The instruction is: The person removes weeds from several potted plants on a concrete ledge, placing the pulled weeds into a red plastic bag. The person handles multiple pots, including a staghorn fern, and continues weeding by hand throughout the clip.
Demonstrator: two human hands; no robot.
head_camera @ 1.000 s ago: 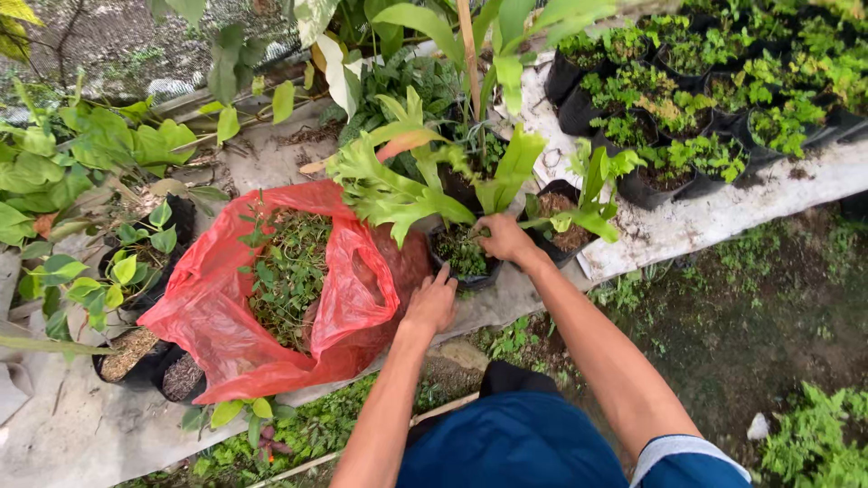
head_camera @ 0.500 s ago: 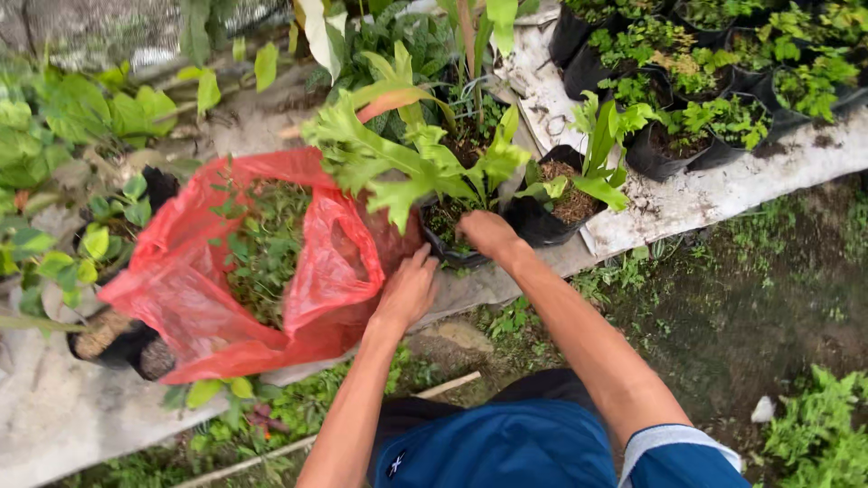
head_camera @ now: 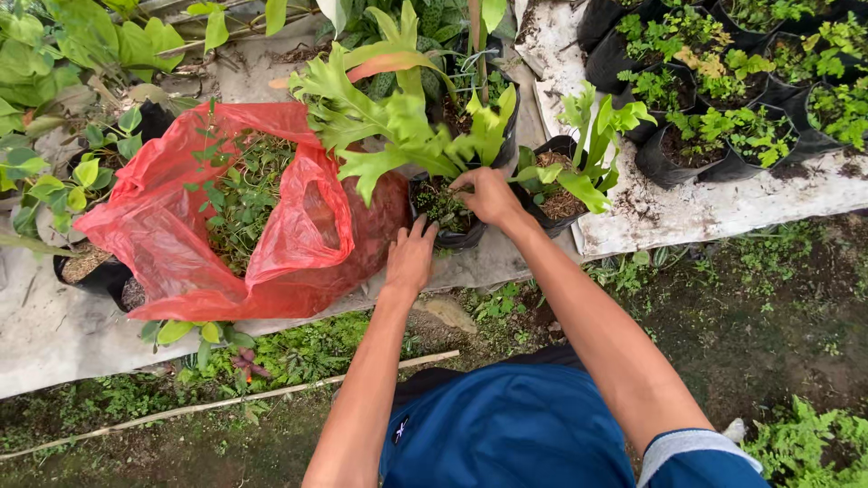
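Weeding step: right hand (head_camera: 488,194) pinches into fern pot (head_camera: 445,210) soil, left hand (head_camera: 411,258) open, steadying pot wall; next needs firm pull, toss w/ red bag (head_camera: 226,217) nearby

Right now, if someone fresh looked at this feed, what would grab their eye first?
The red plastic bag on the left, open and stuffed with green cuttings, stands out most. Just right of it, at centre, both hands work at a small black pot holding a broad-leaved fern: the right hand is over its soil, the left hand beside it against the bag. Rows of small potted plants fill the upper right.
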